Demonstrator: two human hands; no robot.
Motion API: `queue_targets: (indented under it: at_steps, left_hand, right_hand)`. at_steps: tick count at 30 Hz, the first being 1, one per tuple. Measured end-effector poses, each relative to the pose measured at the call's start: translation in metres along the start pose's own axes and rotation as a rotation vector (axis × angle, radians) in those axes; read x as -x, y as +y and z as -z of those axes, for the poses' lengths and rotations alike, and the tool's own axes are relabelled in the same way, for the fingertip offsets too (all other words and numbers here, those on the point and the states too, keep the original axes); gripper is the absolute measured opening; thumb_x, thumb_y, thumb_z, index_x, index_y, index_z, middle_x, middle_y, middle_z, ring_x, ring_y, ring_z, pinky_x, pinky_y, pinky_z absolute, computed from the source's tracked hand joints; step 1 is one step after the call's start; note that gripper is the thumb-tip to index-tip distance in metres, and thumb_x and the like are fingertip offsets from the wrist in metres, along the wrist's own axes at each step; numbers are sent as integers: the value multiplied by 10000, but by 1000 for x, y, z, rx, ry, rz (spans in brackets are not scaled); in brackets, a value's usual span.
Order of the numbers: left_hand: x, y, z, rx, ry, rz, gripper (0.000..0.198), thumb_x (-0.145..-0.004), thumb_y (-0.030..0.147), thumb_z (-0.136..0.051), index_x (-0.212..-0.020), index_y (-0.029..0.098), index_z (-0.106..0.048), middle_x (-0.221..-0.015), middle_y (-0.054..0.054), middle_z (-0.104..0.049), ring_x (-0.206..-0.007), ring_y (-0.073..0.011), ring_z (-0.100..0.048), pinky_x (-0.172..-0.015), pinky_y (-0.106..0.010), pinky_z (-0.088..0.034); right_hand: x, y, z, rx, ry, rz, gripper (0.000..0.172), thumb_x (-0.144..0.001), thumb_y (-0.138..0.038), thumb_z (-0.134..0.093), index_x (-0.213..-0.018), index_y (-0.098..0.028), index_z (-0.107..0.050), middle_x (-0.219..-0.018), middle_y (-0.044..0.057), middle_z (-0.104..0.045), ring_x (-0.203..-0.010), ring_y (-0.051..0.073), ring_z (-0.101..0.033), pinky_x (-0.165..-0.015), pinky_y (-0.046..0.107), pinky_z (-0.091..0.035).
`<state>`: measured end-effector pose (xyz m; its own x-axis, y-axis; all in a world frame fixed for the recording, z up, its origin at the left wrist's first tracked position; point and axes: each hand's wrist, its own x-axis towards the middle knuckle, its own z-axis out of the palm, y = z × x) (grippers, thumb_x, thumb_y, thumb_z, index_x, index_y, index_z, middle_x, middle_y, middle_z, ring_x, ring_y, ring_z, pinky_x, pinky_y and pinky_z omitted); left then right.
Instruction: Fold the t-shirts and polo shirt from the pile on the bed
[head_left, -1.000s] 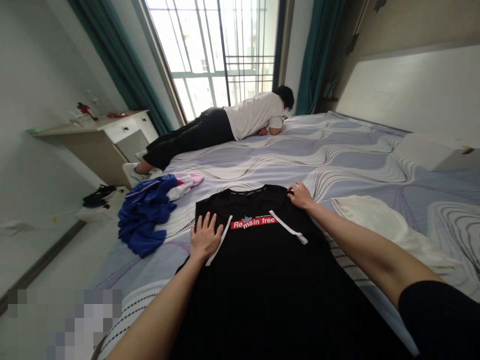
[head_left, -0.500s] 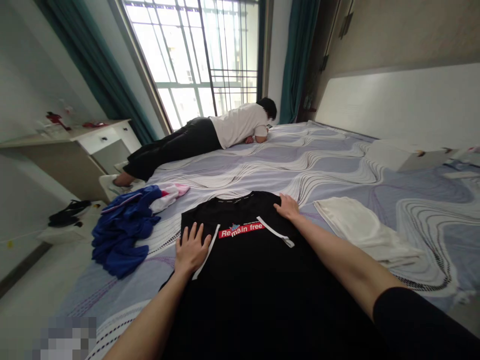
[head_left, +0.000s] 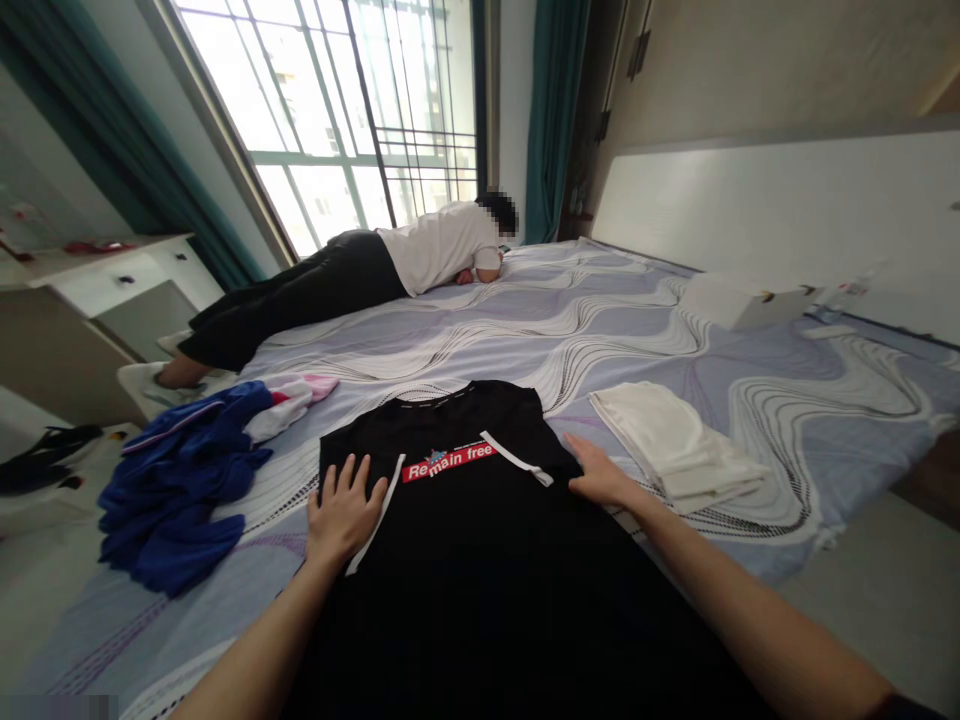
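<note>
A black T-shirt point(head_left: 480, 560) with a red "Remain free" strip and white stripes lies spread flat on the bed point(head_left: 615, 330), collar away from me. My left hand point(head_left: 343, 510) rests flat on its left chest, fingers spread, beside a white stripe. My right hand point(head_left: 600, 478) lies palm down on the shirt's right edge, fingers stretched toward the stripe's end. Neither hand holds anything.
A folded white cloth point(head_left: 679, 445) lies right of the shirt. A heap of blue clothes point(head_left: 176, 490) with a pink and white piece sits at the left. Another person point(head_left: 352, 275) lies face down across the far side. A desk point(head_left: 82, 300) stands at the left wall.
My right hand slid from the shirt's right shoulder near the collar down along its right edge. My left hand stayed flat on the shirt. The view turned to the right.
</note>
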<state>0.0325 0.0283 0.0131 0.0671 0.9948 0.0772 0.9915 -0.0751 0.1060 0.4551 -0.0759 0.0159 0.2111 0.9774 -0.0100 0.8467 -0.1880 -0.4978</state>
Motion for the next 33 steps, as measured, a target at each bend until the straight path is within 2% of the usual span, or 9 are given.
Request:
queue_targets:
  at_steps: [5,8,10,13,16,19,24,30,33]
  left_hand:
    - [-16,51,28,6,119,22,535,-903,366,-378,-1364,153,-547,-1345,-191,-577,-1288,-381,-459,-1078,-657,-265]
    - [-40,127,41,217,52,-220,518,-923,249,-335,-1392,95,-492,-1315,-193,-586,-1267,-286,-499,-1077,-433,-365]
    - [-62,184,39,258,-21,-317,467,-940,318,-389,-1368,186,-521,-1342,-110,-598,-1270,-205,-512,-1068,-300,-369]
    - [-94,259,25,258,-143,-295,504,-888,532,-502,-1240,188,-612,-1246,-137,-663,-1174,-262,-598,-969,-342,-444]
    - [-113,304,7,221,-257,-218,568,-774,640,-614,-1064,156,-675,-1132,-199,-706,-1080,-350,-648,-910,-439,-457]
    - [-114,319,-10,194,-281,-187,452,-827,568,-589,-1049,182,-664,-1146,-182,-710,-1096,-343,-647,-943,-473,-418]
    - [-99,313,-29,182,-180,-201,431,-982,464,-298,-1190,218,-585,-1145,-140,-713,-1160,-295,-614,-997,-480,-361]
    - [-97,307,-24,185,-159,-207,463,-968,541,-318,-1131,223,-611,-1109,-115,-724,-1091,-266,-646,-957,-415,-412]
    - [-88,300,-18,157,-130,-215,551,-921,617,-388,-1106,159,-633,-1189,-193,-675,-1147,-314,-614,-934,-409,-437]
  right_hand:
    - [32,-1,-28,105,334,68,653,-805,-172,-509,-1456,-161,-463,-1413,115,-527,-1282,277,-451,-1106,422,-326]
    - [29,-7,-27,127,372,55,641,-824,-201,-556,-1459,-187,-464,-1212,112,-606,-1084,265,-531,-989,397,-397]
    - [27,-10,-23,138,361,39,621,-832,-187,-563,-1447,-212,-483,-1095,95,-613,-1003,249,-548,-935,376,-404]
    - [27,-11,-20,147,351,33,589,-844,-133,-532,-1422,-244,-516,-1020,72,-599,-952,224,-558,-913,355,-389]
    - [29,-12,-20,148,348,39,607,-826,-74,-505,-1402,-265,-539,-1004,59,-596,-947,208,-557,-932,341,-368]
    - [29,-11,-21,149,326,15,600,-823,-43,-476,-1379,-252,-563,-977,58,-614,-952,206,-560,-941,337,-355]
    - [28,-9,-24,178,305,-44,516,-872,-61,-450,-1334,-226,-608,-958,74,-631,-949,218,-566,-915,348,-370]
    - [32,-12,-23,189,411,46,683,-841,-33,-476,-1470,-299,-450,-1219,111,-557,-1057,241,-514,-917,379,-406]
    - [35,-13,-21,153,422,195,609,-835,-47,-515,-1376,-324,-561,-1345,100,-496,-1187,268,-447,-989,417,-385]
